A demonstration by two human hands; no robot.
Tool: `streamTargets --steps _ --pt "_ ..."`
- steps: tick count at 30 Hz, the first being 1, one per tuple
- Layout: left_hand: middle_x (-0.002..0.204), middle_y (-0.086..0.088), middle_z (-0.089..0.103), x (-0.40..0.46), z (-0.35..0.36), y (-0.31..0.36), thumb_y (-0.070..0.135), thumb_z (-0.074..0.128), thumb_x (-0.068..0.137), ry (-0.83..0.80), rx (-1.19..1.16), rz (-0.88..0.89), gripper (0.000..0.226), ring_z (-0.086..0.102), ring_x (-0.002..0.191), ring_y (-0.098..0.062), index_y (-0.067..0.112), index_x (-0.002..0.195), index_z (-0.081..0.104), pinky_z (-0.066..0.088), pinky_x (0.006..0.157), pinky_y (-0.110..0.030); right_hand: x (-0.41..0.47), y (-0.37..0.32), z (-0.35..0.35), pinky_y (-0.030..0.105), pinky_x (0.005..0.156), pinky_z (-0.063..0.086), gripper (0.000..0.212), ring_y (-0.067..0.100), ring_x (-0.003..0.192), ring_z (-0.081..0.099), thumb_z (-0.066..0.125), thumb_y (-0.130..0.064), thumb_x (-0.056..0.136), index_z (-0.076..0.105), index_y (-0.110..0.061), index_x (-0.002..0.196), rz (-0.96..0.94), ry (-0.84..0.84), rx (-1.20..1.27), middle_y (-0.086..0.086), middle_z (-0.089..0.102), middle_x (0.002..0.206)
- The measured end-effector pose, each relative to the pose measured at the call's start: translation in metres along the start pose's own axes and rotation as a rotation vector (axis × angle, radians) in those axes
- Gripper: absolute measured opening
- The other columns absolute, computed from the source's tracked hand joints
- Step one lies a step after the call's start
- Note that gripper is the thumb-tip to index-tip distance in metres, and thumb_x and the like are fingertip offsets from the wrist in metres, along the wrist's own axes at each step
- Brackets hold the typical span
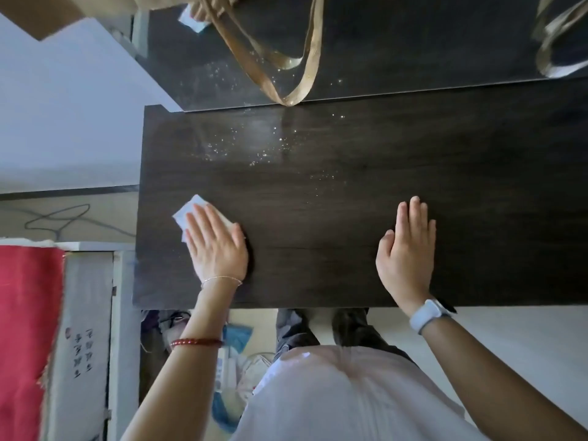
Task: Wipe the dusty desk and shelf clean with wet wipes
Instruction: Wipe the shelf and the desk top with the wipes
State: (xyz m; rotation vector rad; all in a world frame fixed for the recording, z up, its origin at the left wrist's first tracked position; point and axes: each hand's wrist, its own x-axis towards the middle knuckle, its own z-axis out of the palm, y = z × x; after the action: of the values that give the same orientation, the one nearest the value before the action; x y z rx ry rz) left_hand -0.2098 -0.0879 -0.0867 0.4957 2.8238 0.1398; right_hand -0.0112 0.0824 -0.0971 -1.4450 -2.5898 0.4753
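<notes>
A dark wooden desk fills the middle of the head view. Pale dust specks lie scattered on its far half. My left hand presses flat on a white wet wipe near the desk's left edge, fingers together over it. My right hand rests flat on the bare desk to the right, fingers together, holding nothing. Behind the desk a glossy dark panel mirrors the surface, the dust and the wipe.
A gold ribbon loop hangs against the glossy panel, touching the desk's back edge. A white wall and a cable on the floor are to the left. A red cloth and white cabinet stand at lower left. Bags lie under the desk.
</notes>
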Motion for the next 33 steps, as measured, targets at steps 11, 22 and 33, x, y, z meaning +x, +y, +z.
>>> streamTargets --steps 11,22,33 --pt "0.146 -0.013 0.034 -0.038 0.039 0.153 0.040 0.023 0.090 -0.081 0.212 0.774 0.059 0.029 0.136 -0.028 0.008 0.139 0.028 0.022 0.111 -0.043 0.019 0.058 -0.023 0.049 0.112 0.015 0.050 0.028 0.138 0.024 0.031 -0.014 0.086 0.039 -0.009 0.135 -0.039 -0.024 -0.066 0.014 0.035 0.146" --pt "0.149 -0.025 0.019 0.021 0.016 0.115 0.038 0.016 0.087 0.011 0.018 0.146 0.066 0.018 0.137 -0.039 -0.002 0.141 0.015 0.018 0.111 -0.050 0.022 0.039 -0.011 0.043 0.112 0.014 0.054 0.026 0.138 0.023 0.022 -0.020 0.087 0.035 -0.004 0.137 -0.072 -0.051 -0.049 0.017 0.032 0.147" --pt "0.141 -0.018 0.040 0.033 0.018 0.101 0.038 0.023 0.088 -0.057 0.166 0.550 0.059 0.038 0.131 -0.033 0.005 0.136 0.034 0.031 0.105 -0.049 0.023 0.018 -0.008 0.043 0.112 0.015 0.046 0.030 0.138 0.023 0.040 0.000 0.086 0.041 0.000 0.132 0.074 0.056 0.078 0.020 0.034 0.145"
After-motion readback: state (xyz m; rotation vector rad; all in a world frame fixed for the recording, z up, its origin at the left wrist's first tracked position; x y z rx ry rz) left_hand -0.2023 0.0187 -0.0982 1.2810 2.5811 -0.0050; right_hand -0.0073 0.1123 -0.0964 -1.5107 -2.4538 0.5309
